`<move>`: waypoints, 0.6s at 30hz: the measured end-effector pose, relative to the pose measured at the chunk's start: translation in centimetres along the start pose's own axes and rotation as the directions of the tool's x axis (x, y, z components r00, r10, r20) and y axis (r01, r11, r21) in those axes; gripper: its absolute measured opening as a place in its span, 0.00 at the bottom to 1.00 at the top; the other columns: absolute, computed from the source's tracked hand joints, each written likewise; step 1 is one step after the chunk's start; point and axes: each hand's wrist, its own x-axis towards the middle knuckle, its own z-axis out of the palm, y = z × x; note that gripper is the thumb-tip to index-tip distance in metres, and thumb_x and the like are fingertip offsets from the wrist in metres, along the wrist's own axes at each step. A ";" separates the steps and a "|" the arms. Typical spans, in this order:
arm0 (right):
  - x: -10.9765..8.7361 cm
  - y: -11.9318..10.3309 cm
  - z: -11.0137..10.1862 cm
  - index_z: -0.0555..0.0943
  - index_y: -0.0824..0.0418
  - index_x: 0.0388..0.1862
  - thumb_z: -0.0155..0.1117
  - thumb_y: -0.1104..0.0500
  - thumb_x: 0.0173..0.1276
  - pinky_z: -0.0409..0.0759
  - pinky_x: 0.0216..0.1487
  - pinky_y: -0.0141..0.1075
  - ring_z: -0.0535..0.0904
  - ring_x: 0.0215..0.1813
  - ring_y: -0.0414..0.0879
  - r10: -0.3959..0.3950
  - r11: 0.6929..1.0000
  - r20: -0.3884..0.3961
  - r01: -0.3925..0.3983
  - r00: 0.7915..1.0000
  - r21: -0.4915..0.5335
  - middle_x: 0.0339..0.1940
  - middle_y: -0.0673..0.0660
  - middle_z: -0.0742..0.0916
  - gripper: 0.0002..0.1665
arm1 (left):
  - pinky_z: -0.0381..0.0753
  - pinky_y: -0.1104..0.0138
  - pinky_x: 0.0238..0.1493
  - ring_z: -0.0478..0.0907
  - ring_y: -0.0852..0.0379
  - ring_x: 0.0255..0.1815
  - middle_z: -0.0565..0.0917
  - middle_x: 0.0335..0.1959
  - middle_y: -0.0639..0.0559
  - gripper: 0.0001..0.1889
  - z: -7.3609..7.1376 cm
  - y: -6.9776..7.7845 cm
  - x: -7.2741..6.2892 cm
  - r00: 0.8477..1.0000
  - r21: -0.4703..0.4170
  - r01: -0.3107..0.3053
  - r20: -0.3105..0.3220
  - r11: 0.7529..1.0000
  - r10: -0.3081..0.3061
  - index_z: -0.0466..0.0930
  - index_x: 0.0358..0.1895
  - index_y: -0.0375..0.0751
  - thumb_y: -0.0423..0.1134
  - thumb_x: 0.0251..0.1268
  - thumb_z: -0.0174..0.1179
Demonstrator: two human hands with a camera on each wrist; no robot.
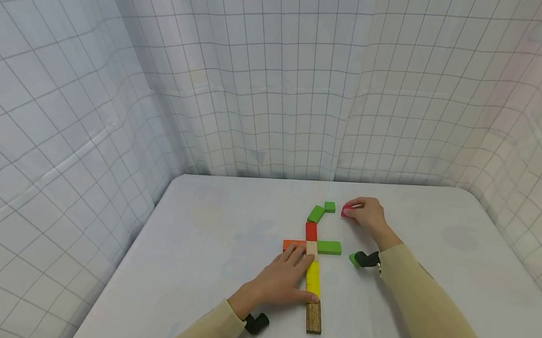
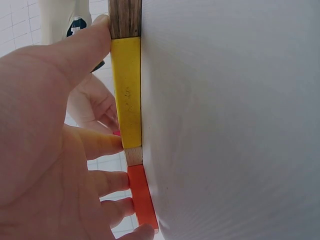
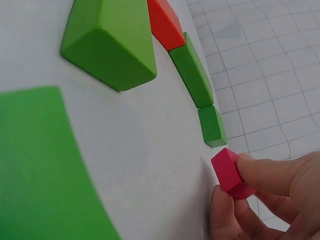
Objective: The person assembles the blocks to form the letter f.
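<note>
My right hand (image 1: 370,216) pinches a small pink block (image 3: 231,172) between thumb and fingers, just right of a small green block (image 1: 330,206). A slanted green block (image 1: 316,214) links that one to a red block (image 1: 311,232). Below the red block comes a pale wooden block (image 1: 311,248), flanked by an orange block (image 1: 290,245) and a longer green block (image 1: 329,247). My left hand (image 1: 279,281) lies with extended fingers along the orange block and a yellow block (image 2: 127,92). Its thumb touches where the yellow block meets a dark brown wooden block (image 1: 313,317).
Another green block (image 3: 45,165) lies apart under the right wrist, partly hidden by the black wrist camera (image 1: 367,259) in the head view. The white table (image 1: 201,228) has grid-patterned curtains (image 1: 269,106) behind it and at both sides.
</note>
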 end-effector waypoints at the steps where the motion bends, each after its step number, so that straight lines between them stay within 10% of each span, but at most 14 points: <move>1: 0.1 0.0 0.1 0.85 0.61 0.54 0.70 0.58 0.69 0.80 0.43 0.36 0.79 0.43 0.52 0.000 1.000 0.000 0.000 1.000 -0.001 0.51 0.63 0.84 0.16 | 0.53 0.50 0.76 0.43 0.44 0.82 0.48 0.82 0.45 0.53 0.0 0.0 0.0 1.000 0.001 0.000 0.000 1.000 0.000 0.52 0.81 0.47 0.76 0.60 0.54; 18: 1.2 -0.6 1.3 0.87 0.60 0.49 0.73 0.58 0.66 0.77 0.40 0.36 0.78 0.40 0.51 0.058 0.998 -0.073 -0.057 0.996 0.012 0.45 0.61 0.86 0.14 | 0.55 0.50 0.76 0.45 0.44 0.81 0.49 0.82 0.44 0.52 0.0 0.1 0.0 1.000 0.017 -0.004 -0.012 1.000 0.004 0.54 0.80 0.47 0.76 0.60 0.55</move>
